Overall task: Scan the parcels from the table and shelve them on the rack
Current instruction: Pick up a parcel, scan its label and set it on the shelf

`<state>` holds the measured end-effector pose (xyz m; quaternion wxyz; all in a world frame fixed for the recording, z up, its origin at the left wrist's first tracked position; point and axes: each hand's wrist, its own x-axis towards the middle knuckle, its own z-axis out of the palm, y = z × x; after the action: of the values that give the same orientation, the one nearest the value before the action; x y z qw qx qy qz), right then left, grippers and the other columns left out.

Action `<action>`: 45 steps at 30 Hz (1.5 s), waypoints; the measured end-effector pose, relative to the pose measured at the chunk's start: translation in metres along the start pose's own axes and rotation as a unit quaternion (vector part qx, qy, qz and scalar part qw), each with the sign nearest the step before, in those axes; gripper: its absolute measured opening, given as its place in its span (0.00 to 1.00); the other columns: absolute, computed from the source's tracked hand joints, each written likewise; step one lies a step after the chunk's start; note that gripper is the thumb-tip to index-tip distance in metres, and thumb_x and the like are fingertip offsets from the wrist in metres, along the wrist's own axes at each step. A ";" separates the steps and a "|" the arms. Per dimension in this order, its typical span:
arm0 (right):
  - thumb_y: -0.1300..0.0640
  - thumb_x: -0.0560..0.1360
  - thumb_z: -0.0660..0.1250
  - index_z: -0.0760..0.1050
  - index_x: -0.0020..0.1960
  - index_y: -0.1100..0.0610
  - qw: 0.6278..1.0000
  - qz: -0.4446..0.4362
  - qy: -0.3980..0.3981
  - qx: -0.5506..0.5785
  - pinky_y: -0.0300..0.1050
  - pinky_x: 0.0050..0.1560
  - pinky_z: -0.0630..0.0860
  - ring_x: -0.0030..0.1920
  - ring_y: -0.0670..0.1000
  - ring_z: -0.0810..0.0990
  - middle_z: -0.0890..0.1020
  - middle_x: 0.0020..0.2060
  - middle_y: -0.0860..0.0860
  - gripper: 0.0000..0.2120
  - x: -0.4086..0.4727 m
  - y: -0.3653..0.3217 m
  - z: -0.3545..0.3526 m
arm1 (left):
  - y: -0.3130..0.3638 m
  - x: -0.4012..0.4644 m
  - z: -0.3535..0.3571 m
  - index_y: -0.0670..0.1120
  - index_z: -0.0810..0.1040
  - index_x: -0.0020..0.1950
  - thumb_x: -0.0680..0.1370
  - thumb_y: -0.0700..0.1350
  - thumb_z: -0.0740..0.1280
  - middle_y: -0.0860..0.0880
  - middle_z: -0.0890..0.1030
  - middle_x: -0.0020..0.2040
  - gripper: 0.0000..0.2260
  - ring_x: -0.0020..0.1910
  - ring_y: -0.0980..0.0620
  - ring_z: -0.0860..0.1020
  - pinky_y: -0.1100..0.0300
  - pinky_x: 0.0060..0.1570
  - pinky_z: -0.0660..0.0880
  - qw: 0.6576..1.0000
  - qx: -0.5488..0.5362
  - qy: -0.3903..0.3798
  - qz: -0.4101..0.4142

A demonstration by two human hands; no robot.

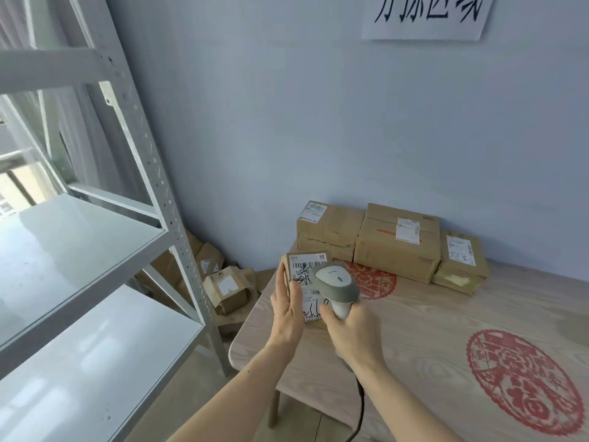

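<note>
A small cardboard parcel [304, 266] with a white label lies at the table's left edge. My left hand [288, 306] rests flat against its left side, fingers straight. My right hand [349, 330] grips the handle of a grey-and-white barcode scanner [336, 283], whose head hovers over the parcel's label. Three more cardboard parcels stand against the wall at the back of the table: a left one [328, 229], a large middle one [398, 244] and a smaller right one [460, 263]. The grey metal rack [79, 250] stands on the left with bare shelves.
The light wooden table [430, 346] carries red paper-cut decorations. Several cardboard boxes [226, 290] lie piled on the floor between rack and table. The scanner's black cable [360, 406] hangs off the table's near edge. A paper sign [427, 14] hangs on the wall.
</note>
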<state>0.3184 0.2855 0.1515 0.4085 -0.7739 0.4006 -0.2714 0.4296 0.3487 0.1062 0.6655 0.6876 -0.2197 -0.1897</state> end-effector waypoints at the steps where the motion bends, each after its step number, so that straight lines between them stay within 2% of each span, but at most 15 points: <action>1: 0.54 0.72 0.72 0.71 0.36 0.54 1.000 0.000 -0.006 0.010 0.46 0.29 0.76 0.27 0.47 0.76 0.75 0.23 0.45 0.11 0.000 -0.004 0.003 | 0.002 0.002 -0.003 0.74 0.54 0.75 0.73 0.77 0.53 0.64 0.63 0.75 0.31 0.78 0.53 0.57 0.40 0.77 0.58 1.000 -0.005 0.003 0.005; 3: 0.56 0.71 0.72 0.71 0.32 0.54 1.000 0.004 -0.016 0.020 0.50 0.29 0.79 0.24 0.46 0.75 0.74 0.20 0.44 0.13 0.002 -0.010 0.007 | 0.008 0.004 -0.007 0.73 0.54 0.75 0.77 0.73 0.52 0.72 0.61 0.72 0.27 0.77 0.56 0.56 0.42 0.77 0.56 1.000 -0.004 0.011 0.009; 5: 0.56 0.72 0.72 0.72 0.32 0.53 0.999 0.000 -0.028 0.022 0.51 0.30 0.80 0.24 0.45 0.75 0.75 0.20 0.42 0.13 0.003 -0.015 0.010 | 0.013 0.005 -0.010 0.75 0.53 0.74 0.77 0.71 0.51 0.77 0.59 0.68 0.25 0.77 0.56 0.56 0.42 0.78 0.55 1.000 0.002 0.019 0.007; 8: 0.56 0.72 0.72 0.72 0.33 0.52 0.999 -0.013 -0.038 0.032 0.51 0.30 0.81 0.26 0.46 0.77 0.75 0.22 0.44 0.12 0.004 -0.021 0.011 | 0.013 0.007 -0.010 0.78 0.53 0.72 0.76 0.72 0.51 0.77 0.60 0.67 0.24 0.77 0.53 0.57 0.40 0.77 0.56 1.000 -0.001 0.025 0.001; 11: 0.56 0.73 0.73 0.69 0.32 0.49 0.998 -0.030 -0.045 0.032 0.42 0.29 0.77 0.25 0.43 0.75 0.74 0.23 0.44 0.15 0.006 -0.024 0.010 | 0.015 0.007 -0.007 0.77 0.52 0.73 0.78 0.70 0.51 0.80 0.59 0.66 0.23 0.77 0.55 0.55 0.41 0.78 0.54 0.999 0.000 0.032 0.003; 13: 0.56 0.73 0.73 0.69 0.32 0.48 0.998 -0.036 -0.051 0.024 0.34 0.28 0.70 0.26 0.42 0.75 0.75 0.24 0.44 0.16 0.006 -0.025 0.007 | 0.018 0.005 -0.005 0.81 0.53 0.70 0.79 0.70 0.51 0.81 0.57 0.65 0.19 0.78 0.57 0.54 0.42 0.78 0.53 0.999 -0.005 0.033 0.004; 15: 0.55 0.73 0.73 0.71 0.35 0.49 0.997 -0.036 -0.058 0.021 0.31 0.28 0.69 0.28 0.41 0.77 0.77 0.26 0.44 0.13 0.008 -0.025 0.005 | 0.019 0.004 -0.002 0.85 0.53 0.65 0.79 0.69 0.51 0.82 0.56 0.64 0.16 0.77 0.58 0.53 0.44 0.79 0.52 0.999 -0.004 0.039 0.005; 17: 0.54 0.74 0.73 0.73 0.37 0.50 0.997 -0.034 -0.065 0.024 0.34 0.29 0.73 0.30 0.43 0.79 0.79 0.28 0.45 0.11 0.009 -0.023 0.003 | 0.019 0.003 0.001 0.86 0.52 0.63 0.79 0.69 0.51 0.83 0.55 0.63 0.15 0.76 0.60 0.53 0.45 0.79 0.51 0.999 -0.003 0.047 0.007; 19: 0.54 0.74 0.73 0.75 0.38 0.52 0.996 -0.031 -0.073 0.030 0.44 0.34 0.81 0.31 0.46 0.82 0.81 0.29 0.47 0.09 0.011 -0.022 0.001 | 0.018 0.003 0.004 0.87 0.52 0.62 0.79 0.68 0.51 0.83 0.55 0.63 0.15 0.77 0.60 0.52 0.45 0.79 0.51 0.999 0.003 0.052 0.008; 21: 0.54 0.74 0.73 0.76 0.39 0.52 0.996 -0.031 -0.081 0.031 0.48 0.37 0.83 0.32 0.47 0.83 0.82 0.30 0.48 0.08 0.012 -0.021 -0.002 | 0.018 0.003 0.006 0.87 0.52 0.62 0.79 0.67 0.51 0.83 0.54 0.63 0.16 0.77 0.59 0.52 0.46 0.79 0.51 0.998 0.005 0.056 0.009; 27: 0.54 0.74 0.73 0.78 0.43 0.54 0.995 -0.038 -0.092 0.031 0.44 0.38 0.83 0.33 0.46 0.84 0.83 0.33 0.48 0.06 0.016 -0.022 -0.007 | 0.016 0.006 0.011 0.86 0.52 0.64 0.76 0.72 0.51 0.81 0.56 0.65 0.18 0.78 0.58 0.53 0.43 0.79 0.52 0.998 0.006 0.066 0.013; 30: 0.54 0.74 0.73 0.77 0.41 0.54 0.994 -0.030 -0.099 0.039 0.48 0.38 0.83 0.33 0.47 0.84 0.83 0.32 0.48 0.06 0.016 -0.020 -0.009 | 0.015 0.007 0.013 0.84 0.53 0.66 0.74 0.75 0.52 0.81 0.56 0.67 0.20 0.78 0.59 0.53 0.43 0.79 0.52 0.997 0.000 0.069 0.019; 36: 0.54 0.73 0.72 0.78 0.39 0.54 0.993 -0.022 -0.106 0.038 0.52 0.38 0.83 0.31 0.48 0.84 0.83 0.31 0.49 0.07 0.018 -0.016 -0.013 | 0.014 0.004 0.016 0.85 0.53 0.65 0.76 0.71 0.51 0.80 0.55 0.66 0.18 0.78 0.59 0.53 0.45 0.79 0.52 0.997 0.000 0.076 0.014; 40: 0.54 0.73 0.72 0.78 0.38 0.54 0.993 -0.024 -0.106 0.045 0.52 0.38 0.83 0.31 0.48 0.84 0.83 0.30 0.49 0.07 0.017 -0.015 -0.013 | 0.017 0.000 0.017 0.80 0.52 0.66 0.79 0.66 0.50 0.79 0.54 0.64 0.17 0.75 0.61 0.52 0.47 0.79 0.50 0.997 -0.003 0.082 0.007; 45: 0.53 0.73 0.73 0.79 0.42 0.55 0.991 -0.035 -0.116 0.055 0.50 0.38 0.84 0.32 0.47 0.84 0.83 0.32 0.48 0.06 0.015 -0.016 -0.010 | 0.014 -0.001 0.010 0.86 0.53 0.63 0.76 0.73 0.51 0.79 0.56 0.67 0.17 0.78 0.58 0.52 0.46 0.78 0.51 0.996 -0.011 0.091 0.009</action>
<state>0.3248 0.2744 0.1715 0.4843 -0.7901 0.3076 -0.2156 0.4225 0.3410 0.1202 0.6923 0.6923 -0.1626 -0.1225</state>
